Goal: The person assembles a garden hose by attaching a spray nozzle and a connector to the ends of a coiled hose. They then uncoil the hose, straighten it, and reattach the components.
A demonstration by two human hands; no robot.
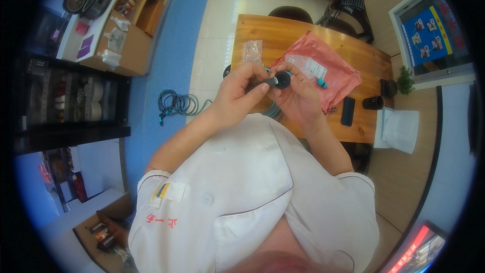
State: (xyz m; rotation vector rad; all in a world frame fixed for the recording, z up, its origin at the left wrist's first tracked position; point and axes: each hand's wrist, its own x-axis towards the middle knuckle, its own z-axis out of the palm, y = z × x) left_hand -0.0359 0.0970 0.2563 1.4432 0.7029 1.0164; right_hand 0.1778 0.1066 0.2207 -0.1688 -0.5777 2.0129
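Note:
Both my hands are raised over the near edge of a wooden table (252, 29), closed around a black hose spray nozzle (282, 79) with a round head and bits of teal. My left hand (241, 90) grips its dark handle-like part with thumb and fingers. My right hand (301, 96) holds the round head from the other side. Fingers cover much of the nozzle. Beyond my right hand, a small teal hose connector (321, 83) lies on a red plastic bag (338, 71). A crumpled clear plastic bag (252, 50) rests past my left hand.
A coiled dark green hose (177, 103) with teal ends lies on the floor at left. Toward the table's right are a black phone (348, 110), a black cup (374, 102) and a small plant (405, 80). Chairs (348, 12) stand behind; a dark cabinet (70, 101) is left.

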